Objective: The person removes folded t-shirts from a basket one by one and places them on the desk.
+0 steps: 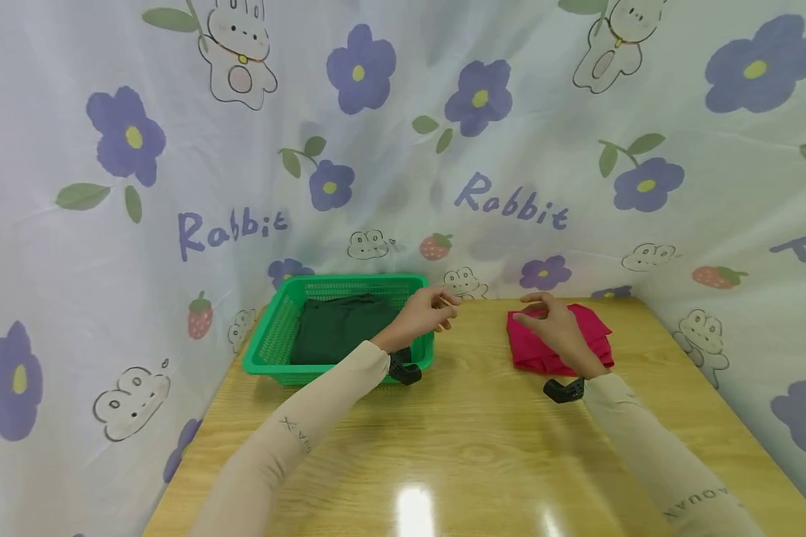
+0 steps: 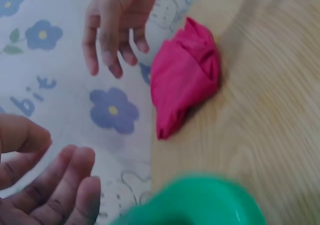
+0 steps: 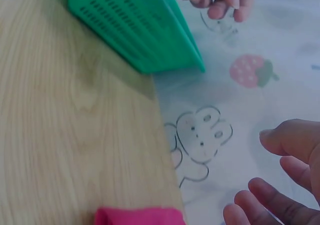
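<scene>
My left hand (image 1: pixel 426 311) hovers over the right rim of a green plastic basket (image 1: pixel 278 368), its fingers loosely bent and holding nothing. Inside that basket lies a dark green folded cloth (image 1: pixel 339 328). Over on the right, a crumpled, partly folded pink-red cloth (image 1: pixel 594 339) rests on the table. My right hand (image 1: pixel 556 328) is above this cloth with thumb and fingers apart, and nothing is between them. The left wrist view shows the pink-red cloth (image 2: pixel 185 75) apart from both hands.
The wooden table (image 1: pixel 470 425) reaches back to a hanging white fabric (image 1: pixel 389 156) printed with flowers, rabbits and strawberries. This fabric also hangs along the left and right sides. Each wrist carries a black device (image 1: pixel 564 390).
</scene>
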A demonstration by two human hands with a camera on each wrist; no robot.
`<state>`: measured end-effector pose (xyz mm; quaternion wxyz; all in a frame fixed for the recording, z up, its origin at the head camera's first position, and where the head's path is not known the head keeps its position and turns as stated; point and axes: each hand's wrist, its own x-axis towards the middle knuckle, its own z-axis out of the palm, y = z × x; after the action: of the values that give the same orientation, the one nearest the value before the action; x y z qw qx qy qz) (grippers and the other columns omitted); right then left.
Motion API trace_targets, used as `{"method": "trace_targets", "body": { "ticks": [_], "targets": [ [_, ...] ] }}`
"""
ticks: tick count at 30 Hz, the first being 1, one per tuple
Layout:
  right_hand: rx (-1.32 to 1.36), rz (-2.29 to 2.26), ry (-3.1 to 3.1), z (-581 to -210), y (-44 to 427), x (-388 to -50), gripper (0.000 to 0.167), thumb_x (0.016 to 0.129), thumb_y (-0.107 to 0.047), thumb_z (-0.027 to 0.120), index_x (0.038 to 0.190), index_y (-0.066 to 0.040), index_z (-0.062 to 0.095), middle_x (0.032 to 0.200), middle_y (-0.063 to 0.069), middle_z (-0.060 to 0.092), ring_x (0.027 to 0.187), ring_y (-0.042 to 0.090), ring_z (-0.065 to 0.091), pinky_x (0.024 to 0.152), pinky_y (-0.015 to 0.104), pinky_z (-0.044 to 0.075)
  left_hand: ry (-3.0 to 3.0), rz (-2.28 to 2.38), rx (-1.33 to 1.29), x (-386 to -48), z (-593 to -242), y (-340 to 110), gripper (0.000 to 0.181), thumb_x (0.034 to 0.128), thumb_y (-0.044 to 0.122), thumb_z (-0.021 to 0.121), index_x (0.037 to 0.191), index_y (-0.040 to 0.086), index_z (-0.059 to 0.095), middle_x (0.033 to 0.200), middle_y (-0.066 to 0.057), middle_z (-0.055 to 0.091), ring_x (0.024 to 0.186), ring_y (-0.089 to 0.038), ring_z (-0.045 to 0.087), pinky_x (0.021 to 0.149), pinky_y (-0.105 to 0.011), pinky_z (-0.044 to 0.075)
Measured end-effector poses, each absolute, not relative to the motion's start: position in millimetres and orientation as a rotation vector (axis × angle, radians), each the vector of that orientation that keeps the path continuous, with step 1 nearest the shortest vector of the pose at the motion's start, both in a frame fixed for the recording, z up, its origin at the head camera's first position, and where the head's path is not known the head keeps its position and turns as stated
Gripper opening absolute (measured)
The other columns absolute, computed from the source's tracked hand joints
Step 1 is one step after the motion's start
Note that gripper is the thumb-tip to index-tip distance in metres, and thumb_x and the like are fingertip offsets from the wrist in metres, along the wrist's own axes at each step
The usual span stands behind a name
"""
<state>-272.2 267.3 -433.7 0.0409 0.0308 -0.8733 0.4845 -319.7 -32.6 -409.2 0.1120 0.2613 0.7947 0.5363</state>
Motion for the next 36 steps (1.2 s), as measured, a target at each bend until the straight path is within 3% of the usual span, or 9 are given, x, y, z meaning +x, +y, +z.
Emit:
{"method": "trace_targets", "body": {
  "ticks": [4,10,15,20,29,36],
  "targets": [
    [0.131,1.506,-2.680,-434.8,253.8,-274.6,0.050,0.100,-0.031,0.072,0.142,-0.013,0.054,0.132,0.017,0.062,0.109,0.033,0.063,0.092,0.057,0.054,2.347,1.559,0.764,-319.9,-410.8,-50.9,0.020,0.1045,0.021,0.064,0.122,0.011,0.066,0.101,-0.009,0.071,0.083,-0.028,0.069,0.076,-0.046,0.059],
    [0.201,1.507,-2.650,-432.0,233.4,-276.5,0.048,0.099,-0.031,0.073,0.140,-0.014,0.056,0.127,0.015,0.064,0.108,0.031,0.063,0.086,0.048,0.057,2.378,1.547,0.738,-322.8,-409.8,-75.4,0.026,0.1054,0.022,0.063,0.127,0.008,0.065,0.106,-0.019,0.070,0.089,-0.036,0.069,0.076,-0.045,0.058],
    [0.247,1.540,-2.619,-430.0,214.2,-279.9,0.044,0.098,-0.028,0.074,0.137,-0.015,0.058,0.124,0.013,0.064,0.103,0.030,0.065,0.085,0.049,0.057,2.402,1.556,0.691,-321.1,-408.2,-96.8,0.030,0.1058,0.023,0.063,0.128,0.004,0.064,0.109,-0.020,0.069,0.094,-0.043,0.068,0.084,-0.057,0.055],
    [0.304,1.518,-2.619,-426.5,192.2,-279.7,0.042,0.098,-0.026,0.074,0.136,-0.014,0.059,0.122,0.014,0.065,0.098,0.028,0.067,0.083,0.044,0.058,2.449,1.553,0.630,-318.6,-406.3,-120.5,0.020,0.1059,0.022,0.062,0.122,0.011,0.066,0.111,-0.021,0.069,0.093,-0.041,0.068,0.084,-0.056,0.055],
    [0.392,1.574,-2.601,-423.5,158.5,-280.6,0.042,0.097,-0.025,0.075,0.135,-0.014,0.060,0.124,0.015,0.066,0.097,0.027,0.067,0.079,0.039,0.058,2.479,1.568,0.513,-325.3,-402.7,-161.3,0.027,0.1061,0.021,0.062,0.127,0.003,0.064,0.117,-0.023,0.067,0.100,-0.047,0.065,0.089,-0.061,0.052],
    [0.478,1.588,-2.595,-420.3,130.2,-281.9,0.043,0.097,-0.023,0.075,0.136,-0.011,0.060,0.124,0.017,0.066,0.101,0.028,0.065,0.081,0.041,0.058,2.530,1.559,0.452,-328.4,-402.0,-188.9,0.019,0.1055,0.020,0.063,0.121,0.009,0.066,0.122,-0.030,0.063,0.099,-0.046,0.066,0.090,-0.063,0.051]
  ]
}}
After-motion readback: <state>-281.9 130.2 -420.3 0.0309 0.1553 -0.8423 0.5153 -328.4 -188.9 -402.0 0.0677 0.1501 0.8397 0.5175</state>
